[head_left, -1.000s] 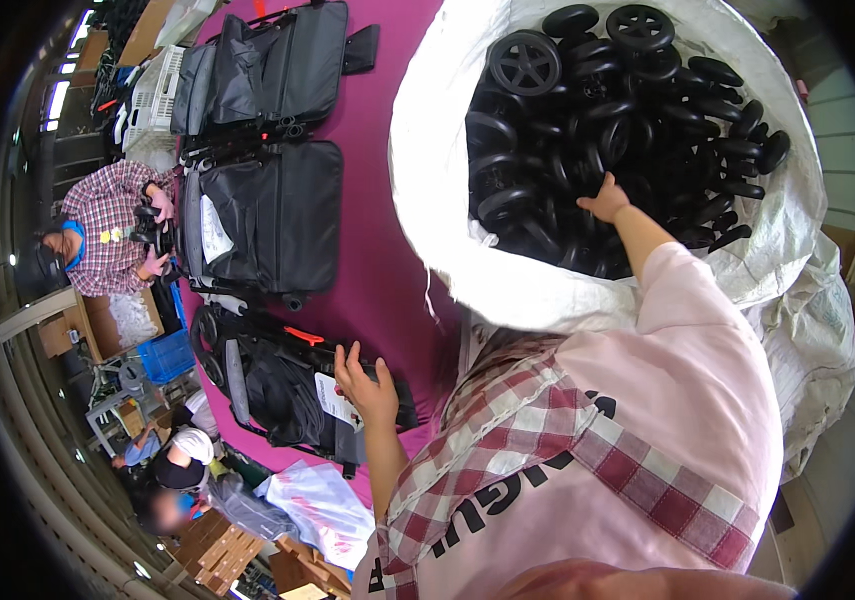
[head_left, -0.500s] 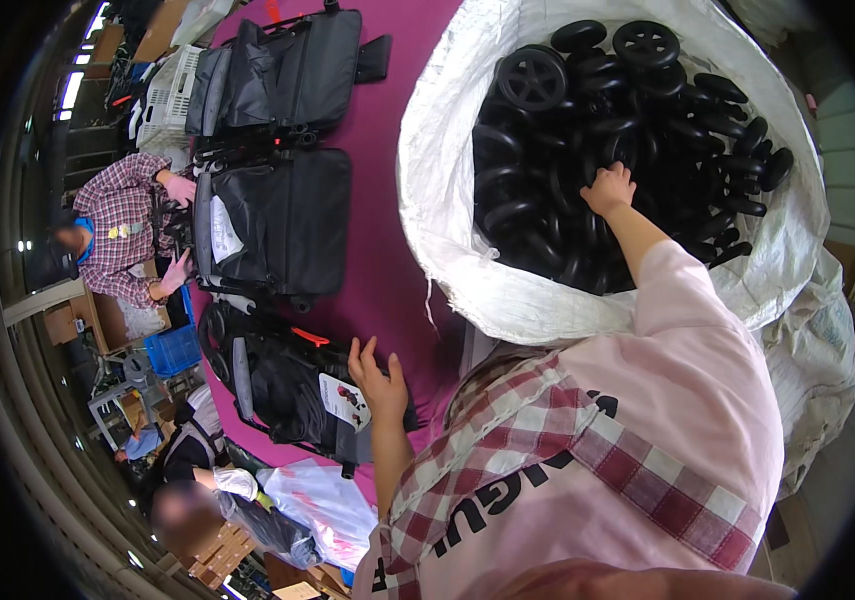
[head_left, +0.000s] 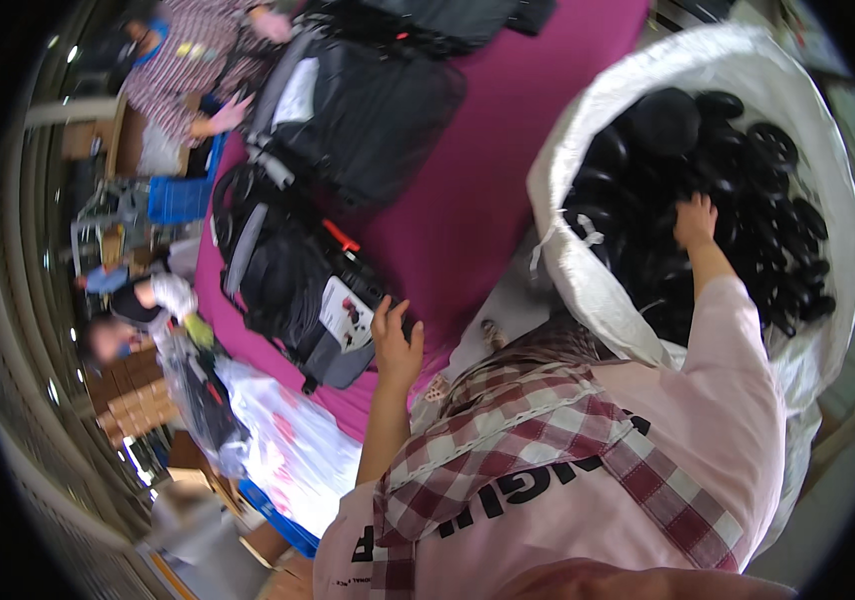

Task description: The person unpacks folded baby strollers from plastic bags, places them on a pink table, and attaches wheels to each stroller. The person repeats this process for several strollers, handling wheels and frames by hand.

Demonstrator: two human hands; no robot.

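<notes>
My right hand [head_left: 696, 222] is down among black wheels [head_left: 773, 147] heaped in a large white woven sack [head_left: 573, 265]. Its fingers curl over a wheel, though their tips are lost against the black. My left hand [head_left: 400, 345] hovers empty with fingers apart beside a folded black stroller [head_left: 273, 270]. On that stroller are a white printed card [head_left: 347, 315] and a red-orange strap or handle [head_left: 341, 236]. Farther up the table lies a second folded black stroller [head_left: 373, 115], with a white sheet [head_left: 297, 92] on it.
A magenta cloth [head_left: 468, 200] covers the table. Across it, a co-worker in a checked shirt [head_left: 193, 60] has pink-gloved hands at a stroller. Another gloved person [head_left: 148, 300] stands lower left, near clear plastic bags [head_left: 288, 420]. A blue crate [head_left: 176, 199] is behind.
My view has turned, so table and strollers sit higher and the sack farther right. My right hand stays among the wheels; my left hand remains beside the near stroller.
</notes>
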